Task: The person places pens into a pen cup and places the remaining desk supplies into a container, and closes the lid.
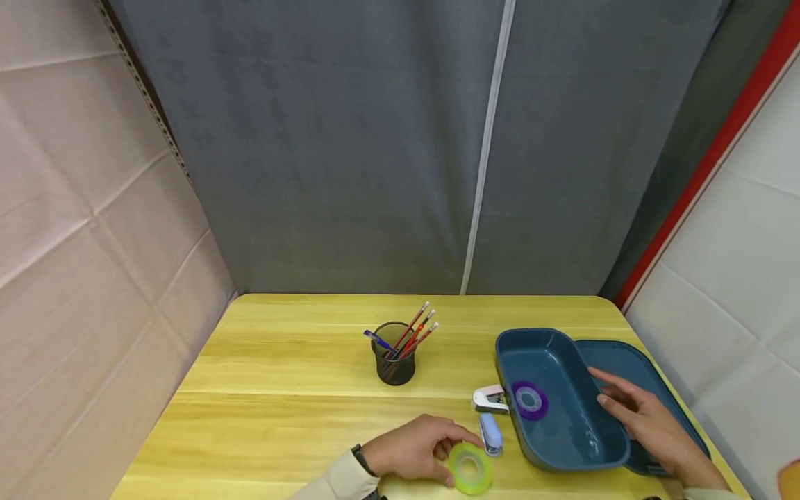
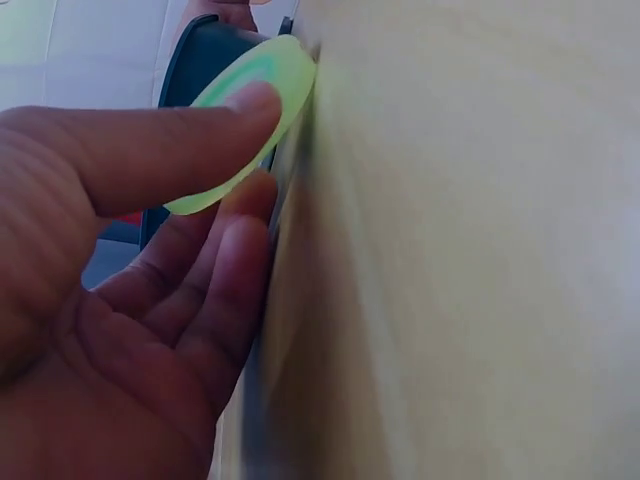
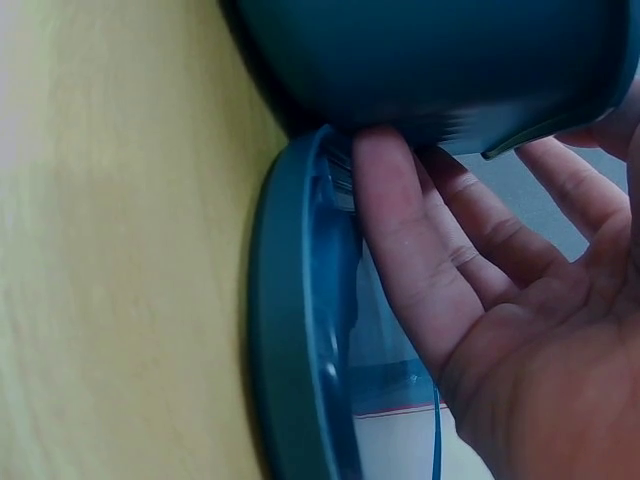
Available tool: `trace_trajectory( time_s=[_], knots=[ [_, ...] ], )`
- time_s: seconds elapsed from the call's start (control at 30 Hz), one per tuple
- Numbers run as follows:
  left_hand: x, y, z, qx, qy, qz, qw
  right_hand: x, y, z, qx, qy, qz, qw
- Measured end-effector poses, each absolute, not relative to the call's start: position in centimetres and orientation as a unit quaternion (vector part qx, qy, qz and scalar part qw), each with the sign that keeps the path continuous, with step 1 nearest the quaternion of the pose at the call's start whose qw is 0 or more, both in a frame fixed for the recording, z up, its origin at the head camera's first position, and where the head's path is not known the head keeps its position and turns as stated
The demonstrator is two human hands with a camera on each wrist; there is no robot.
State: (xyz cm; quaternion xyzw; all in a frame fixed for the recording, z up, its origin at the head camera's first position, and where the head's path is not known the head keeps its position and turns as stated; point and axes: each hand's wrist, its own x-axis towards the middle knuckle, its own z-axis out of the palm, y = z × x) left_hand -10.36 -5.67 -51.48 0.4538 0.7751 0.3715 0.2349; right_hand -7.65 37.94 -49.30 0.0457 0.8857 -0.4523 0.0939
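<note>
My left hand [image 1: 415, 448] pinches a yellow-green roll of tape [image 1: 470, 469] between thumb and fingers, low over the table near its front. In the left wrist view the roll [image 2: 292, 75] is tilted, its edge right by the tabletop. A light blue stapler [image 1: 490, 435] lies just beyond the fingertips. My right hand [image 1: 653, 423] touches the right side of a deep blue box [image 1: 565, 423], fingertips at its rim. Seen from the right wrist, loosely extended fingers [image 3: 395, 200] reach the box's outer wall. A purple roll of tape [image 1: 530, 401] is inside the box.
The box overlaps a blue lid [image 1: 625, 361] at the table's right side. A white stapler [image 1: 490, 399] lies against the box's left wall. Farther back, a black mesh cup [image 1: 396, 371] holds several pencils and a blue pen. A grey curtain [image 1: 350, 153] hangs behind the table.
</note>
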Motion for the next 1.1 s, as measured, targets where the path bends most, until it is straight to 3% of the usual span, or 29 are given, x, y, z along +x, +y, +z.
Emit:
trace_trajectory(
  time_s=[0.4,0.67,1.1],
  knots=[
    [-10.34,-5.73,-51.80,0.439,0.749,0.444,0.221,-7.63,37.87,-49.32,0.042,0.883,-0.458,0.091],
    [-10.23,-5.82,-51.76,0.447,0.761,0.436,0.178,-7.62,37.88,-49.27,0.043,0.883,-0.457,0.095],
    [-10.91,-5.07,-50.87,0.351,0.723,0.550,0.227,-7.63,37.79,-49.28,0.043,0.880,-0.464,0.092]
  ],
)
